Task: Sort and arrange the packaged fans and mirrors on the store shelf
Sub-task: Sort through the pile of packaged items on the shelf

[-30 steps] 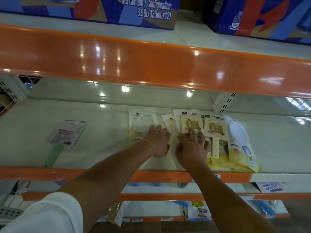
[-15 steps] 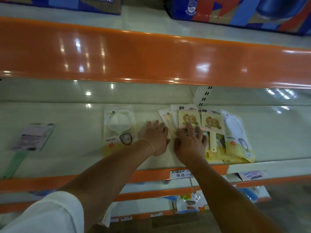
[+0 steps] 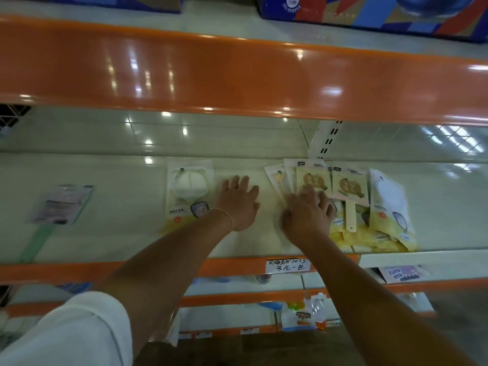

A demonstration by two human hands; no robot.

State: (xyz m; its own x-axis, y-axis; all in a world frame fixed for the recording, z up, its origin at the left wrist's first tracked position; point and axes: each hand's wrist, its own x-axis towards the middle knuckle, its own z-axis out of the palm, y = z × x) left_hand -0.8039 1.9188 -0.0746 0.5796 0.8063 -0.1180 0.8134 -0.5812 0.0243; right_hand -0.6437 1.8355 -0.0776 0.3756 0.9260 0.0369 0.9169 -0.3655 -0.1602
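On the pale shelf (image 3: 118,233) one packaged round white mirror (image 3: 188,191) lies flat by itself, left of centre. My left hand (image 3: 239,202) rests flat and open on the bare shelf just right of it, not touching the pack. To the right is an overlapping pile: two beige packaged fans (image 3: 313,180) (image 3: 348,184), a white and yellow mirror pack (image 3: 390,207), and more yellow packs beneath. My right hand (image 3: 307,215) lies on the pile's left side with spread, slightly bent fingers pressing on the packs.
A grey pack with a green handle (image 3: 63,204) lies far left. The orange upper shelf edge (image 3: 237,75) overhangs close above, with blue boxes (image 3: 396,11) on it. A handwritten price label (image 3: 286,265) hangs on the front rail. Lower shelves hold more goods.
The lone mirror pack has slid left, away from the pile. My left hand has come off it and now lies on bare shelf. My right hand stays on the pile.
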